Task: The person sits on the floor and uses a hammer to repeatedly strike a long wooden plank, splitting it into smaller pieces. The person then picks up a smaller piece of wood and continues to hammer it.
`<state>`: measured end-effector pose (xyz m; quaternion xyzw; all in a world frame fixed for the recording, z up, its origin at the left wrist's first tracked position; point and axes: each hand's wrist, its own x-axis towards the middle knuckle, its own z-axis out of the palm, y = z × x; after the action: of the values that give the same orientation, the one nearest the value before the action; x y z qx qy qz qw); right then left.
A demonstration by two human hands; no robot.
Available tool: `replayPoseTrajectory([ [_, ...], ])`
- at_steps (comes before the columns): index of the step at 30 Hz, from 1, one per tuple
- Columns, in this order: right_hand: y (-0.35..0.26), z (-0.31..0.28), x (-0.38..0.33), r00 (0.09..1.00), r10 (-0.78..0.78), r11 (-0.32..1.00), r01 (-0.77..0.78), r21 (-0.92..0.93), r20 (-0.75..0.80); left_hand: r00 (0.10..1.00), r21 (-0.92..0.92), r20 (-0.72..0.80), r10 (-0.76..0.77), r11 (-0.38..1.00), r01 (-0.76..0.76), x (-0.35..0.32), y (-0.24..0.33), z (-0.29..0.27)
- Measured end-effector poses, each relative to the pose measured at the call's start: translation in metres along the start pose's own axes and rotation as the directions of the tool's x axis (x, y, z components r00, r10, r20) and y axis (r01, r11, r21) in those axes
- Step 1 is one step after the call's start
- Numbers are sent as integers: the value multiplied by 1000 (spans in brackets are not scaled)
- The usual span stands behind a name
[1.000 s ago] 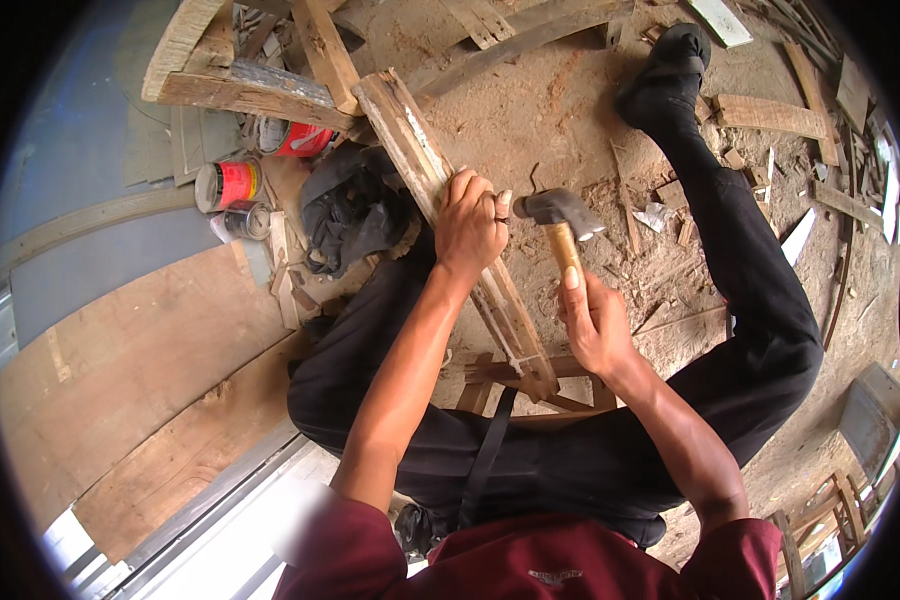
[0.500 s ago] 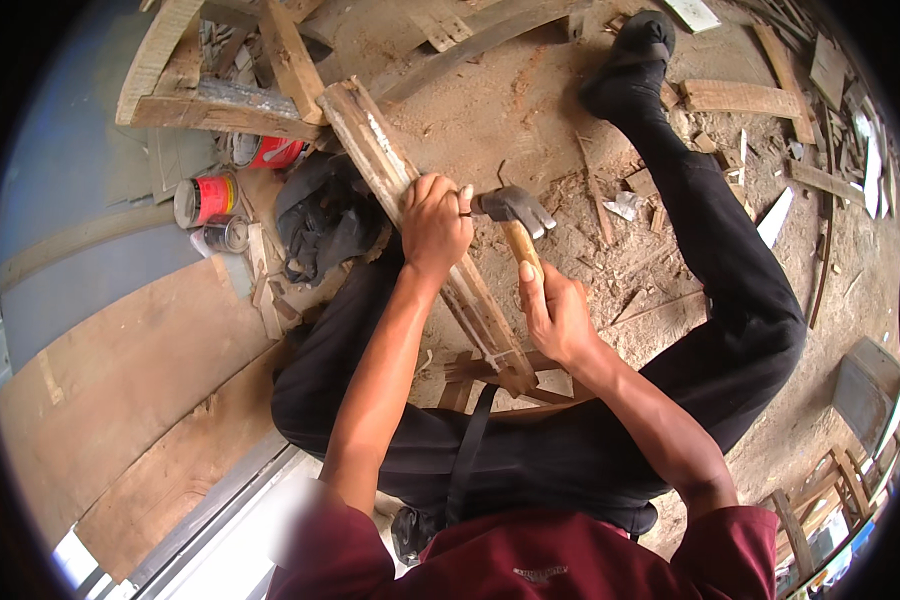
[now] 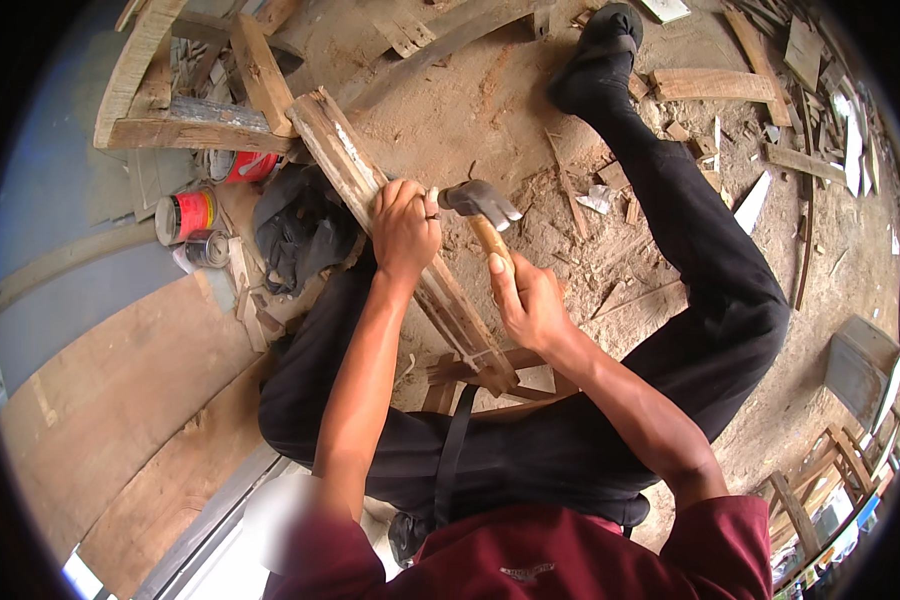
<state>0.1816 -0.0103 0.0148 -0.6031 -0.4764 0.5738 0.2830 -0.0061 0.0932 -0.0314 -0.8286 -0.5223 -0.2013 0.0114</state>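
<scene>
A long rough wooden slat (image 3: 345,160) runs from upper left down between my legs to a small wooden stand (image 3: 485,372). My left hand (image 3: 405,228) grips the slat at its middle, fingers wrapped over the edge, pinching what looks like a small nail near the hammer. My right hand (image 3: 528,300) is closed on the wooden handle of a claw hammer (image 3: 480,205). The metal head sits right beside my left fingers, just above the slat's edge.
Cans, red and silver (image 3: 185,215), and a dark cloth bag (image 3: 300,230) lie left of the slat. Timber pieces (image 3: 190,130) are stacked at upper left. Wood scraps (image 3: 710,85) and sawdust litter the dirt floor on the right. My right leg (image 3: 690,250) stretches toward the top.
The hammer head has come down and left, from a little way off to right beside my left fingers. My left hand keeps its grip on the slat.
</scene>
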Motion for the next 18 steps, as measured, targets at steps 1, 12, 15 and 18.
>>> replayPoseTrajectory([
  [1, -4, -3, -4, 997, -71, 993, 73, 93, -32, 1000, -30, 8, -5, 1000, 6, -1, -1, 0],
  [12, -13, 0, -2, 989, -132, 986, 138, 90, -69, 999, -29, 36, -21, 999, 22, -1, 1, 1],
  [15, -17, -6, -7, 990, -102, 984, 115, 133, -102, 999, -54, 41, -36, 998, 38, -3, -3, 1],
  [18, -12, -3, -3, 976, -196, 973, 206, 108, -97, 999, -42, 33, -19, 999, 21, -1, 0, 0],
])
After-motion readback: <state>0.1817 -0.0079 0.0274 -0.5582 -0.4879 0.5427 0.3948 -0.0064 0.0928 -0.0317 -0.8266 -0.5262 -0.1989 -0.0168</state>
